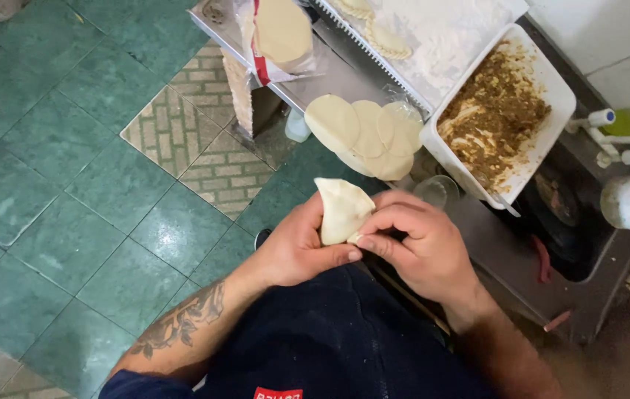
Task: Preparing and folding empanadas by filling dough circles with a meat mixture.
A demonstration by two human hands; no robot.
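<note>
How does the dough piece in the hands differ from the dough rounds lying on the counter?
The folded dough piece is doubled over into a pocket, while the dough rounds lie flat and open. The folded dough piece is held up between the left hand and right hand; the dough rounds rest overlapped, untouched. Both are pale and uncooked.

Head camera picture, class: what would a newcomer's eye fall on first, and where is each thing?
At centre, the left hand and right hand pinch a folded dough pocket between them. Just above lies a fan of dough rounds. To the upper right stands a white tub of brown filling, over a green tiled floor.
</note>
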